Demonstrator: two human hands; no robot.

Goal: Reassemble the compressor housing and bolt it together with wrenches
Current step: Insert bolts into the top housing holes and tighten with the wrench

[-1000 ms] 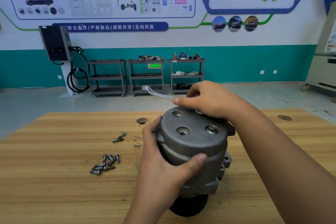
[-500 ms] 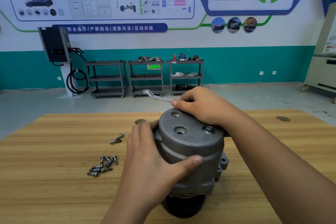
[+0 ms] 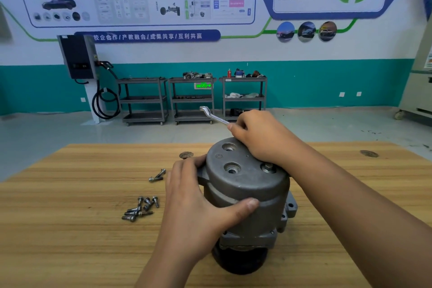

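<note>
A grey metal compressor housing [image 3: 247, 184] stands upright on a black pulley on the wooden table [image 3: 70, 229]. My left hand [image 3: 198, 213] wraps around its left side, thumb across the front. My right hand [image 3: 261, 135] rests on the far top edge, shut on a silver wrench [image 3: 211, 114] whose ring end sticks out to the far left. The wrench's other end is hidden under my hand. A bolt head [image 3: 268, 167] sits in the top face beside two open ports.
Several loose bolts [image 3: 140, 209] lie in a pile on the table left of the housing, and two more bolts [image 3: 157, 175] lie a little farther back. Shelving carts [image 3: 191, 98] and a wall charger [image 3: 77, 56] stand beyond the table.
My right hand has swung the wrench slightly, its free end now pointing more up and left. My left hand slid further around the housing's left side. The camera view shifted a little.
</note>
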